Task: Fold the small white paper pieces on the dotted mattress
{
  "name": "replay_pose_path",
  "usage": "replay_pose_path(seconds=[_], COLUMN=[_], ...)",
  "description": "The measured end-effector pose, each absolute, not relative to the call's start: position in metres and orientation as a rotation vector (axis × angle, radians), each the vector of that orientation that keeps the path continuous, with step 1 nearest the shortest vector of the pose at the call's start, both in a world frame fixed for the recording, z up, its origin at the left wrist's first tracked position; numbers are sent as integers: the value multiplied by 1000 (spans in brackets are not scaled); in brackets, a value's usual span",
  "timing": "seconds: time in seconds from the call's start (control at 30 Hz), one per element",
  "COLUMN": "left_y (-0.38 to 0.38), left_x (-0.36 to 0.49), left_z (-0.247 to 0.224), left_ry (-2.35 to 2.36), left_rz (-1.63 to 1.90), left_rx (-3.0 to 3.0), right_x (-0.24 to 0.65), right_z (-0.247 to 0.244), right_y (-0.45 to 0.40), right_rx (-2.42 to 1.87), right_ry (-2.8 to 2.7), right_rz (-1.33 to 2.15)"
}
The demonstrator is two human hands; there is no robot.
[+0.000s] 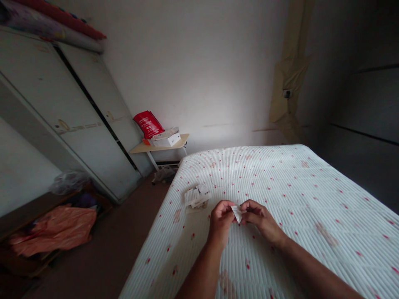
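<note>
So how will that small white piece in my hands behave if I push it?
The small white piece probably bends easily, looking thin and papery. It's likely light: the left hand and right hand only pinch it.

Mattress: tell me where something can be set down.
The widest bare patch of mattress lies between the right hand and the mattress's far right corner. Another lies between the left forearm and the left edge, nearer than the paper scraps. Crowding is at those scraps and right of them, where the left hand and right hand hold a small white piece.
</note>
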State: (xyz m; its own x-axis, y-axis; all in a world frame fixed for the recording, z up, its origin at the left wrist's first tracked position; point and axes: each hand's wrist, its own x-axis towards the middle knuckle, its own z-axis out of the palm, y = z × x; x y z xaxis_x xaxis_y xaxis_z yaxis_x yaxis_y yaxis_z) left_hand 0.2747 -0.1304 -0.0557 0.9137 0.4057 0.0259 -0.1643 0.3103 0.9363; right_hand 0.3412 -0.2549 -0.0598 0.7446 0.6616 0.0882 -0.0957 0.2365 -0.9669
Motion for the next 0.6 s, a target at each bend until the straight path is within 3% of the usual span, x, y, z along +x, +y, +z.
replay_pose_path(seconds=[0.6], left_y=[-128], left_x=[272], left_z=[-55], left_ry=[219], left_rz=[378], left_rx=[1344], right_x=[337], right_z=[-57], right_y=[-253], right_rx=[-1313], right_ry=[-555], right_rz=[462])
